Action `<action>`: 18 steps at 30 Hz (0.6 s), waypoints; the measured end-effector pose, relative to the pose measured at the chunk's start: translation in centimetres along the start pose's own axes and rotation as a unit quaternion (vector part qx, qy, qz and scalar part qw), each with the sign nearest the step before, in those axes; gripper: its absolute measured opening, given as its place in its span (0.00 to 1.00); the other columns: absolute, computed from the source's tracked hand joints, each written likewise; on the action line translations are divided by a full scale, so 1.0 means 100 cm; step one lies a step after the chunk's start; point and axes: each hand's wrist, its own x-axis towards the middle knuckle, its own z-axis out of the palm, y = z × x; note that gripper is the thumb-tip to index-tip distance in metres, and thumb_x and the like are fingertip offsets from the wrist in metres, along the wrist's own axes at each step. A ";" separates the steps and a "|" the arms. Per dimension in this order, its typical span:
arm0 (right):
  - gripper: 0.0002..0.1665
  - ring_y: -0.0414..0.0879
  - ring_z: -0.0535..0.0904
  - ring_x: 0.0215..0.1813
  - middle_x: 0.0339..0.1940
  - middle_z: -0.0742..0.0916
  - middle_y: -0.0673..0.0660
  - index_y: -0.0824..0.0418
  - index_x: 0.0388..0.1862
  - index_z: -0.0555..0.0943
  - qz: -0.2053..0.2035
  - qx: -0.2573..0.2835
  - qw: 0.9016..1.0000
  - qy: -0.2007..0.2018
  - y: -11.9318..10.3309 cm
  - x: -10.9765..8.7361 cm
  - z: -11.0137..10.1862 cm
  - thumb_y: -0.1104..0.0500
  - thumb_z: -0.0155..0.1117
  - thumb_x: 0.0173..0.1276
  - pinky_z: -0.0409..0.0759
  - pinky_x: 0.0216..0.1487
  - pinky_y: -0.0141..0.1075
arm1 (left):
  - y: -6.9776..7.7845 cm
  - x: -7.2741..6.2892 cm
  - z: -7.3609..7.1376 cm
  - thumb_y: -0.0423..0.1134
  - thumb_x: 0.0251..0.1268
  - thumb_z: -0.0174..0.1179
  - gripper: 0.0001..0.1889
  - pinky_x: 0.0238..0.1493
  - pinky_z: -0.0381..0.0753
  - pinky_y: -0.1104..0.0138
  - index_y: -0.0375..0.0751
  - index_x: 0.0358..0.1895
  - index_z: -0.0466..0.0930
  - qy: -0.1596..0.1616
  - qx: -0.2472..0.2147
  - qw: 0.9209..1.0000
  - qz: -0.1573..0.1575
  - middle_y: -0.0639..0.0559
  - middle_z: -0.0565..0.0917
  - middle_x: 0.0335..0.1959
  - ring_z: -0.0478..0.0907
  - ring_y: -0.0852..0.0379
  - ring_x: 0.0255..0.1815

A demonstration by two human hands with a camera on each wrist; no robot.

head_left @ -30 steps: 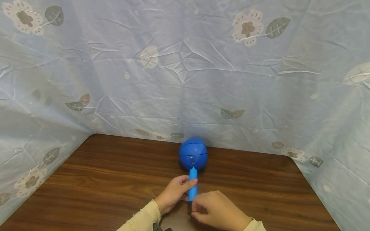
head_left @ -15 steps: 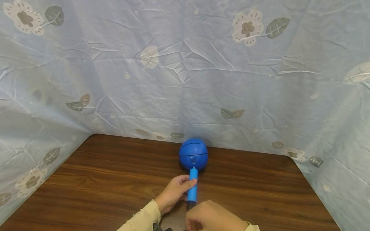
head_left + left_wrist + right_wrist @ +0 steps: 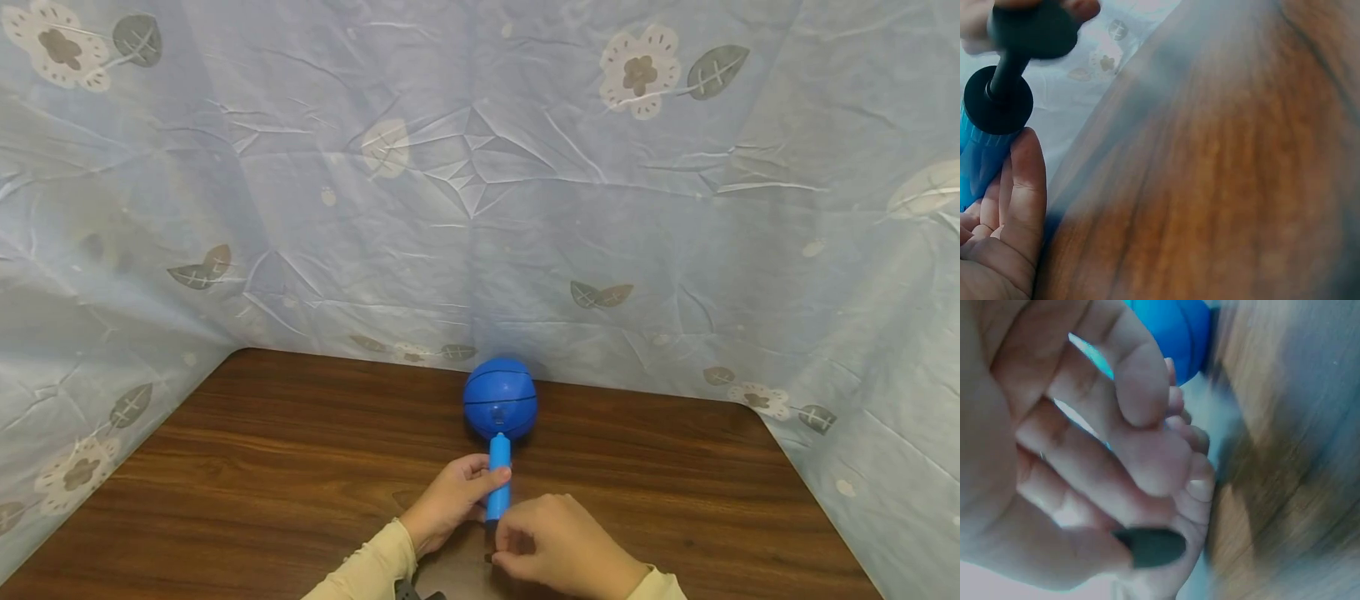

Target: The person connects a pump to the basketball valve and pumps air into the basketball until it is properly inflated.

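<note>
Head view: left hand (image 3: 448, 500) grips pump (image 3: 498, 503), mark (image 3: 499, 414) on blue ball (image 3: 500, 390) unreadable.

No text, label, brand, number or sign can be read in any of the views.

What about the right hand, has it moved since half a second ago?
Yes. The right hand has moved forward, away from the person and closer to the far edge of the wooden table.
</note>
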 end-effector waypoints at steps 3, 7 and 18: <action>0.11 0.23 0.74 0.29 0.26 0.82 0.32 0.46 0.28 0.82 0.011 -0.010 0.999 0.029 0.002 0.000 0.002 0.56 0.78 0.63 0.75 0.32 0.19 | 0.000 0.000 0.000 0.47 0.77 0.61 0.26 0.38 0.85 0.66 0.25 0.60 0.74 -0.002 0.000 1.000 0.000 0.53 0.85 0.36 0.83 0.61 0.34; 0.11 0.23 0.75 0.30 0.26 0.82 0.32 0.46 0.28 0.82 0.016 -0.006 0.999 0.035 0.001 0.000 0.002 0.57 0.78 0.63 0.75 0.32 0.20 | -0.002 0.001 -0.001 0.48 0.76 0.62 0.26 0.39 0.86 0.65 0.25 0.59 0.75 0.000 0.000 1.000 0.001 0.51 0.85 0.37 0.83 0.60 0.34; 0.10 0.24 0.73 0.29 0.26 0.80 0.32 0.47 0.28 0.83 0.005 0.044 0.997 -0.057 -0.009 -0.001 -0.003 0.57 0.74 0.68 0.75 0.32 0.19 | -0.002 0.001 -0.001 0.48 0.76 0.62 0.26 0.33 0.82 0.69 0.25 0.57 0.76 -0.008 0.015 1.000 0.003 0.54 0.83 0.34 0.81 0.61 0.33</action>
